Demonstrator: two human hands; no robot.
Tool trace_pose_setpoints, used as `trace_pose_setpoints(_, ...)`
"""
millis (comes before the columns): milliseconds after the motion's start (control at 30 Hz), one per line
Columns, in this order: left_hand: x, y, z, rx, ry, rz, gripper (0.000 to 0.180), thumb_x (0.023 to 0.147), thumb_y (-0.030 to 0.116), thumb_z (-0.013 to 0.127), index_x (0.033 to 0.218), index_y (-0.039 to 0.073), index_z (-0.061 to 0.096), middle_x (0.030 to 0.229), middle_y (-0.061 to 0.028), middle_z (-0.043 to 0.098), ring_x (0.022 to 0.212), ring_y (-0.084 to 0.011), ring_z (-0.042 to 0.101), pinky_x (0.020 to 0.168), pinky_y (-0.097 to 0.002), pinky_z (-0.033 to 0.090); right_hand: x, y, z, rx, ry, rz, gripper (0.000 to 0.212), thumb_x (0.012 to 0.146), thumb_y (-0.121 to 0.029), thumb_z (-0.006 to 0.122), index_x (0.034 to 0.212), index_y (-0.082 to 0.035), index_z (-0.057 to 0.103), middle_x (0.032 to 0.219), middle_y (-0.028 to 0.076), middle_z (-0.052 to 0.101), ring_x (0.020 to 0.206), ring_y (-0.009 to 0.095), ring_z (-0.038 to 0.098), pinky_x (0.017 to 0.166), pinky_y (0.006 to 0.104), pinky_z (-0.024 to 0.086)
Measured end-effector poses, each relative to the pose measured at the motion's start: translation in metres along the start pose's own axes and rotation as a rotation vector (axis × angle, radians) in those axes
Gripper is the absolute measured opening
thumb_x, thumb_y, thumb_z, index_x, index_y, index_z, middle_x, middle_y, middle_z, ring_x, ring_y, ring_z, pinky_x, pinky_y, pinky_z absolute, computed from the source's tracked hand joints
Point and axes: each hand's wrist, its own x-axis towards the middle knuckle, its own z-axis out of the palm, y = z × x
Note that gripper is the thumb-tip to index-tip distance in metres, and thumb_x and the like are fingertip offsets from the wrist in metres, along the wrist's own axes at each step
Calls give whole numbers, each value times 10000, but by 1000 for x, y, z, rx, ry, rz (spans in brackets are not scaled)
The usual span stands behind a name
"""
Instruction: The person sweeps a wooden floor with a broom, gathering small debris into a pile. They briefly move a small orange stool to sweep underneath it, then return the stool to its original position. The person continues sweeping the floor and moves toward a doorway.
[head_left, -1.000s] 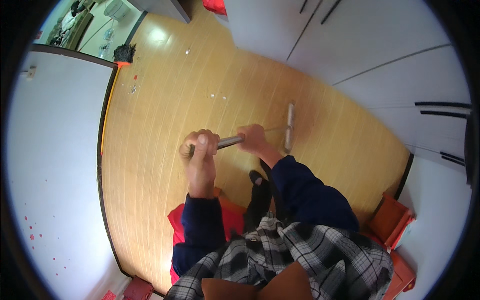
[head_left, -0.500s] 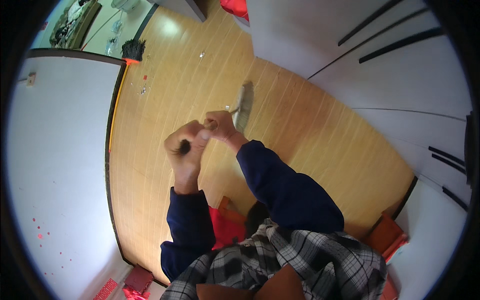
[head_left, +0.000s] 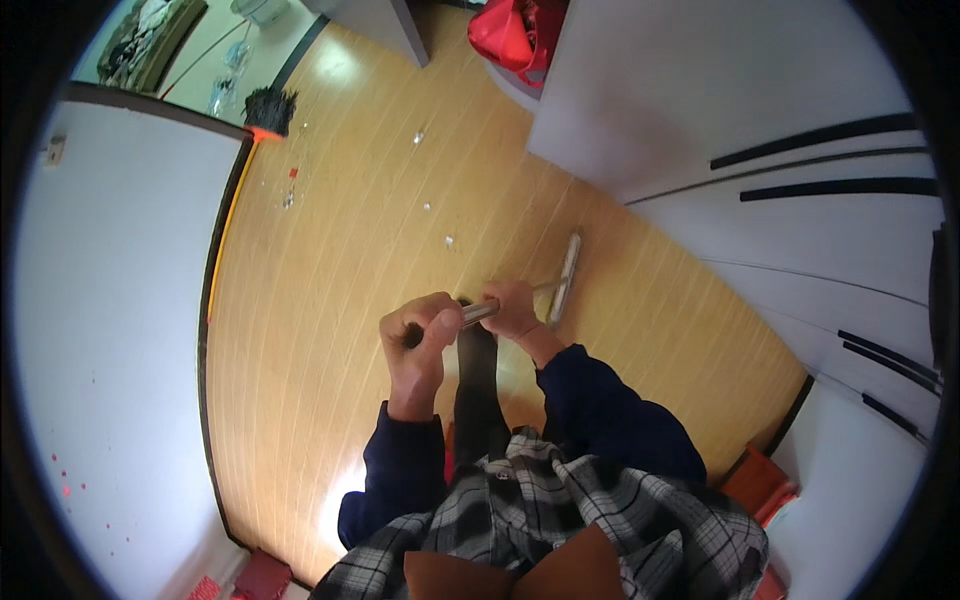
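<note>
Both my hands grip a long metal handle point(head_left: 478, 313) held in front of me. My left hand point(head_left: 418, 333) is wrapped around its near end, and my right hand point(head_left: 516, 308) holds it a little farther along. The handle runs down to a narrow grey floor head point(head_left: 564, 277) resting flat on the wooden floor point(head_left: 330, 260). Dark blue sleeves cover both forearms. My dark-clad leg point(head_left: 478, 385) shows under the handle.
Small bits of debris point(head_left: 448, 241) lie scattered on the floor ahead. A dark brush with an orange base point(head_left: 268, 110) stands by the left white wall. A red bag point(head_left: 512, 35) sits at the top. White cabinets point(head_left: 760, 150) line the right side.
The floor head has moved right and nearer, and it lies flat on the floor again. My hands have shifted right with the handle. The view has swung so more of the far floor shows.
</note>
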Motion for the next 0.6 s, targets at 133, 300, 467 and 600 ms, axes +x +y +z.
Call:
trace_pose_setpoints(133,41,5,-69,107,-39,-2,365,853,-34,645,591,57,409,617,-13,465,611,-105,423,554,-262,312,48,-17,78,108,107,-40,159,628,-194,681,580,-125,546,549,109,556,518,334,577,471,405,427)
trace_pose_setpoints(300,113,62,-103,358,-142,100,348,859,5,658,609,59,422,617,-12,451,600,-124,412,549,-270,306,156,-58,139,318,32,-96,209,633,-182,674,574,-96,492,566,132,549,531,343,568,461,417,397)
trace_pose_setpoints(467,131,84,-98,486,-362,370,358,685,24,820,618,74,472,590,-59,470,547,-208,481,519,-291,351,194,-76,127,419,-33,-143,227,621,-187,669,566,-90,472,573,134,536,529,327,551,475,401,398)
trace_pose_setpoints(600,123,95,-90,219,-350,344,310,702,-14,764,611,59,477,596,-77,501,576,-227,516,550,-333,392,178,-84,80,97,15,-285,236,621,-199,676,552,-117,465,565,115,528,524,316,552,480,394,406)
